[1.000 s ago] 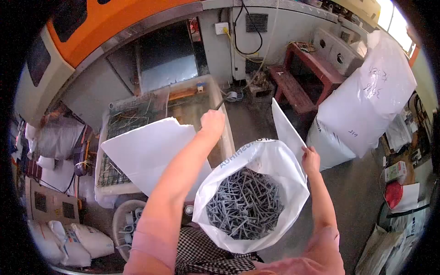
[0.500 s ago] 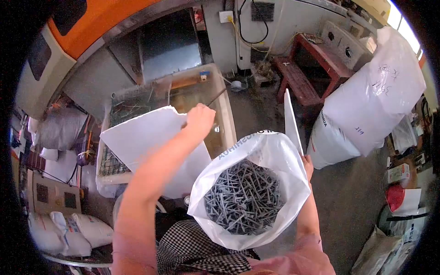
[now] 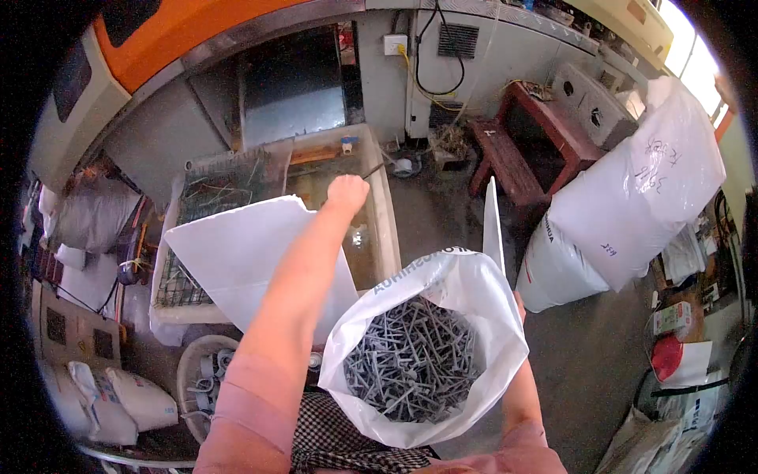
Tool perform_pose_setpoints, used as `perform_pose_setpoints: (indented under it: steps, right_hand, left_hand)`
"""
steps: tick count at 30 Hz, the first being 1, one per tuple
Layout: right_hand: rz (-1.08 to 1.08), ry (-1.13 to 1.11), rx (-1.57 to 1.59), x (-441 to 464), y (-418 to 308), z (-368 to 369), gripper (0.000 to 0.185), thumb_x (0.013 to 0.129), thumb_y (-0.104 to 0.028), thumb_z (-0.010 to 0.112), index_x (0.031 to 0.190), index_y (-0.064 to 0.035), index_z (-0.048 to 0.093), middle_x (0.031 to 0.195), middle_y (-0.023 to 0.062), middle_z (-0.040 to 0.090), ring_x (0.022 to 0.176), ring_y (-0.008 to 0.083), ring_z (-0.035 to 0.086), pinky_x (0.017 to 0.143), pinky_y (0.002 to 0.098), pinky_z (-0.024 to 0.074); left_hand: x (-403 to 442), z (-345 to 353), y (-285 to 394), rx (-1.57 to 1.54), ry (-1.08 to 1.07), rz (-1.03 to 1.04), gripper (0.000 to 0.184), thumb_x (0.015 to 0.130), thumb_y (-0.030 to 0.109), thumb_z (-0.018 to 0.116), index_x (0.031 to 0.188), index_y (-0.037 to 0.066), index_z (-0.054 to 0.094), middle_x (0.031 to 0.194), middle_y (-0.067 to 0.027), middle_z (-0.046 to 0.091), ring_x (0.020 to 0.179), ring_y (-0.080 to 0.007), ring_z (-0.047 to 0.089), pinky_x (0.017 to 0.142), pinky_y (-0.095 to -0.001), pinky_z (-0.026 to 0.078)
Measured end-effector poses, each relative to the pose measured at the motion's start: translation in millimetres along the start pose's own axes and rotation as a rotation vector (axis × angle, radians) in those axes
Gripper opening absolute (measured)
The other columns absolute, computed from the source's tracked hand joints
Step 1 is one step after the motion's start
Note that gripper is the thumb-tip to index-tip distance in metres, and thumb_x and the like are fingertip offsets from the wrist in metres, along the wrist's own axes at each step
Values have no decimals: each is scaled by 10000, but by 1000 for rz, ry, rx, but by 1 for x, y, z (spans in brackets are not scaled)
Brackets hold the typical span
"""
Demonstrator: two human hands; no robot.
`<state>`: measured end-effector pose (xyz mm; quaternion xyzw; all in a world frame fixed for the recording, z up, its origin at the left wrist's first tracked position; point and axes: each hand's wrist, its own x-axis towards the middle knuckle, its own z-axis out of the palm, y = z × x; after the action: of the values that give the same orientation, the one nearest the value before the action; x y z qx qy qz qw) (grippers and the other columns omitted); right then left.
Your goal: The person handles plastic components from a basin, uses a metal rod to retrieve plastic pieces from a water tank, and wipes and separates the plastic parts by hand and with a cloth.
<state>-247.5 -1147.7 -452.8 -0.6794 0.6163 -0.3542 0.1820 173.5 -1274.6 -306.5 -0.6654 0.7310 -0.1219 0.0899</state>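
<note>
A white plastic bag point(image 3: 505, 347) with its mouth wide open stands in front of me, filled with grey nail-shaped pieces point(image 3: 414, 359). My left hand point(image 3: 347, 194) is closed in a fist, with a thin dark rod point(image 3: 374, 169) sticking out of it over the tub's edge. Below that forearm, a large white sheet point(image 3: 237, 245) slants across the tub. Against the bag's far right side my right hand point(image 3: 519, 306) shows only partly; its fingers are mostly hidden. A narrow white panel point(image 3: 493, 229) rises just above it.
A pale tub point(image 3: 387, 229) of water holds a dark mesh basket point(image 3: 175, 278). Big white sacks point(image 3: 632, 193) stand right, near a red-brown bench point(image 3: 509, 162). A round basket point(image 3: 189, 387) with grey parts and several sacks point(image 3: 130, 403) are at lower left.
The view has shifted, bringing the round basket at lower left into fuller sight. My left arm has straightened a little; its fist stays on the rod near the tub's edge.
</note>
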Motion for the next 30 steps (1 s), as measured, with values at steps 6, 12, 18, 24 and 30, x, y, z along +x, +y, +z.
perform_pose_setpoints:
  steps: [6,12,18,24,30]
  right_hand:
    - [-2,-44,22,6,9,8,226,791,-88,562,1005,-48,625,872,115,569,740,262,580,660,341,467]
    - [-16,56,-220,0,18,-23,291,748,16,552,1023,-47,624,876,125,549,751,280,568,685,348,466]
    - [-77,188,-233,-21,24,-53,379,722,52,534,1072,-73,609,885,129,536,804,292,549,710,364,460]
    - [-156,217,-193,-2,-6,-67,395,719,57,519,1081,-80,601,908,127,546,821,298,551,732,361,461]
    - [-452,209,-127,59,-54,-46,409,679,74,552,1052,-82,609,930,108,566,861,268,565,735,343,477]
  left_hand:
    - [-5,-60,-20,-85,-31,204,173,758,112,512,824,77,669,880,-152,644,851,-315,628,723,-415,515]
    - [-64,-137,-16,-88,-246,282,271,774,103,522,997,171,661,917,-139,634,893,-299,611,754,-406,503]
    - [-100,-125,-17,-42,11,202,245,808,98,478,1000,116,630,836,-132,621,841,-301,616,726,-418,501]
    - [-112,-120,-5,80,-176,220,249,812,102,481,1024,103,611,857,-135,614,821,-295,620,698,-405,504]
    - [-162,-145,-2,67,-52,-12,297,818,81,457,1078,120,595,850,-150,593,783,-303,619,686,-407,502]
